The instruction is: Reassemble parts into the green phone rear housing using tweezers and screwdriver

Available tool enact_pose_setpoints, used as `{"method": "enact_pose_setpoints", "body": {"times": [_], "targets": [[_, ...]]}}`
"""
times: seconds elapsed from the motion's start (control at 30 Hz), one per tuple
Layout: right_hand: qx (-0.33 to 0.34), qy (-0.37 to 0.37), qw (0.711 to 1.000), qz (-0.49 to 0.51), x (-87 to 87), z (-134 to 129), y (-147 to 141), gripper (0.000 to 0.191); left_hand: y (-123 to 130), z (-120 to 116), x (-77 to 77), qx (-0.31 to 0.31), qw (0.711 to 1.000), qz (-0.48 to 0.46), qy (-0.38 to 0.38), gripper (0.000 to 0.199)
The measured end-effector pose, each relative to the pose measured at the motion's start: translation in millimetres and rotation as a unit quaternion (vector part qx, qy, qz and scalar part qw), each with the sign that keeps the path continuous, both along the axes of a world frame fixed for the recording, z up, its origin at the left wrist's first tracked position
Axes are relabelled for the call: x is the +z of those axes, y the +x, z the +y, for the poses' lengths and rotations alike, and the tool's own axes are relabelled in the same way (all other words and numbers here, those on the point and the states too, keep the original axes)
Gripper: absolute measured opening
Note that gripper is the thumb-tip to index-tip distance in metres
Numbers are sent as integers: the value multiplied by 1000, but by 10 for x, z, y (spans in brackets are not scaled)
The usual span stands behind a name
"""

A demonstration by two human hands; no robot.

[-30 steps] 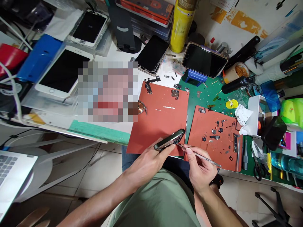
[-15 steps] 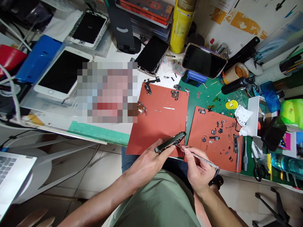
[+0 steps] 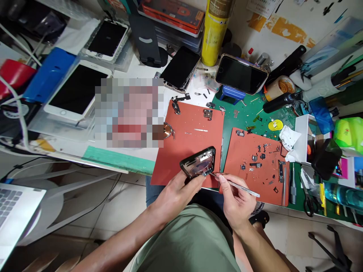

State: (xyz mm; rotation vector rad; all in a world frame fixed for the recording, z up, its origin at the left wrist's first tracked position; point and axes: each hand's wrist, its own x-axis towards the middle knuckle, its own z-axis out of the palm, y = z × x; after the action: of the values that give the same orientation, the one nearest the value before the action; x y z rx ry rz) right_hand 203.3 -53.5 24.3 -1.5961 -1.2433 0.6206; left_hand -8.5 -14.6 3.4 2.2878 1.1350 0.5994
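Note:
My left hand (image 3: 177, 194) is closed around the lower left edge of an opened phone housing (image 3: 200, 163), tilted so that its inside faces me. Dark edges frame the housing, and metal parts show within. In my right hand (image 3: 238, 198) is a pair of slim metal tweezers (image 3: 241, 187), pinched between thumb and fingers. Their tip lies at the housing's lower right corner, close to my left fingertips; whether the tip grips anything is too small to tell. Beneath the housing is an orange-red mat (image 3: 176, 151) bearing several small metal parts.
A second orange-red mat (image 3: 241, 192) holds many tiny phone parts. Behind stand a phone on a blue stand (image 3: 234, 93) and a yellow can (image 3: 212, 41). Scissors (image 3: 311, 206) and a white box (image 3: 303, 132) are at right. A white phone (image 3: 78, 88) lies at left.
The phone housing has turned from nearly edge-on to showing its inside, its far edge rising. My left hand has rotated with it; the tweezers have stayed at its lower right corner.

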Motion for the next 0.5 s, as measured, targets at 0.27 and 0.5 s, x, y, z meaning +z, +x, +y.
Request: {"method": "enact_pose_setpoints", "body": {"times": [0.27, 0.5], "targets": [[7, -29, 1000, 11, 77, 47, -7, 10, 168, 96, 145, 99, 994, -13, 46, 16], [18, -49, 999, 6, 167, 56, -3, 10, 224, 88, 268, 127, 989, -75, -19, 5]]}}
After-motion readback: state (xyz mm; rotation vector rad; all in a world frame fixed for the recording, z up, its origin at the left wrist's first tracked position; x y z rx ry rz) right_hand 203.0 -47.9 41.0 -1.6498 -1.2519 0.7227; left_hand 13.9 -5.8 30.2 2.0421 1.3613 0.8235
